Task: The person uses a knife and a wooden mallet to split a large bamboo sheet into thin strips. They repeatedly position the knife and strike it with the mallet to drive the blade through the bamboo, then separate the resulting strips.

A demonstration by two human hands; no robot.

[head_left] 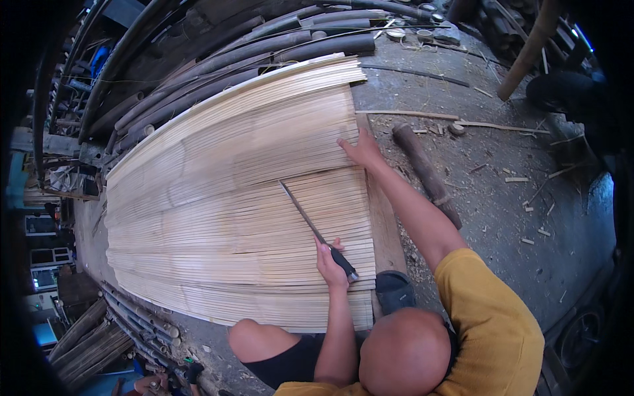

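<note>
A wide mat of pale split-bamboo strips [198,211] lies in front of me, the strips running side by side from left to right. My left hand [332,265] is closed around the black handle of a long, narrow-bladed knife [302,211], whose blade slants up and left over the strips. At the mat's right edge, my right hand [362,152] rests with its thumb and fingers spread, touching the strip ends. Some of its fingers are hard to make out. A wooden board [388,241] shows under the right ends of the strips.
Dark bamboo poles [290,49] are piled beyond the mat. To my right, a short round log [426,171] lies on the concrete floor [489,211] among shavings and offcuts. More poles [142,323] lie at lower left, near part of another person [152,384]. My knees border the near edge.
</note>
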